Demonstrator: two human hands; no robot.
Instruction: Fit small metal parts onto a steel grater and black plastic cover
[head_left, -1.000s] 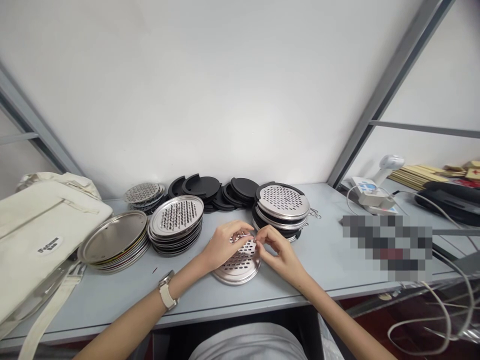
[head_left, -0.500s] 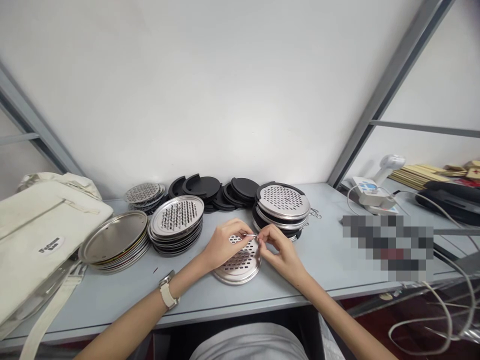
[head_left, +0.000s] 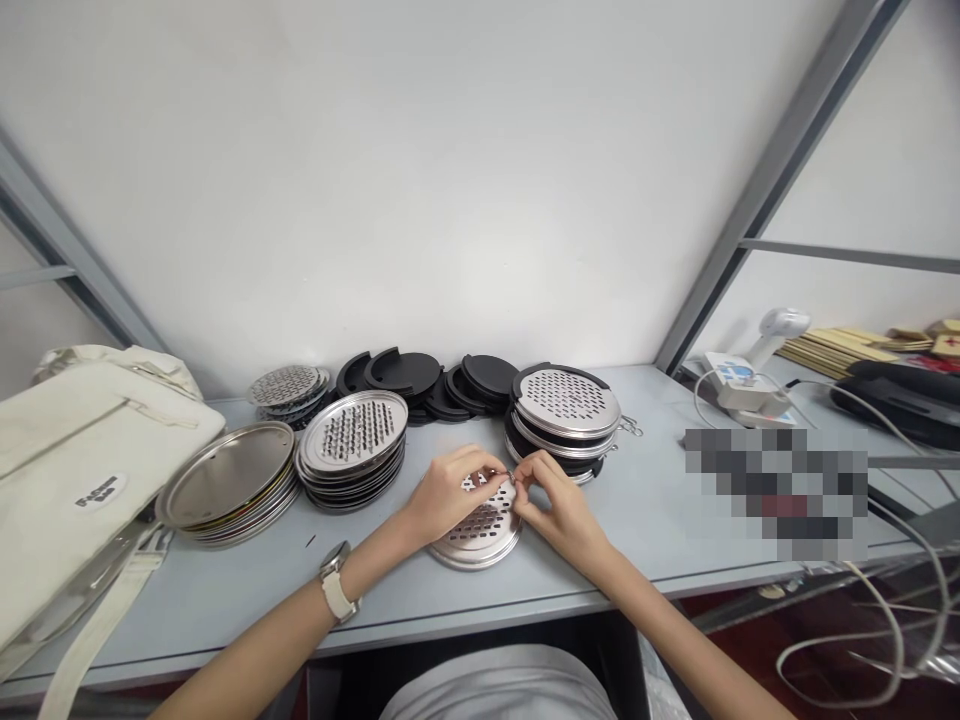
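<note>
Head view: A thin silver metal piece (head_left: 511, 476) is now barely visible; left hand (head_left: 459, 492) and right hand (head_left: 559, 508) pinch closed by a round, perforated silver disc (head_left: 475, 545), exact hold unclear.

The grater (head_left: 471, 548) is round and silvery, with rows of slots. It lies on the table (head_left: 645, 500), at six o'clock of the view; its twelve-o'clock edge is partly hidden.
</note>
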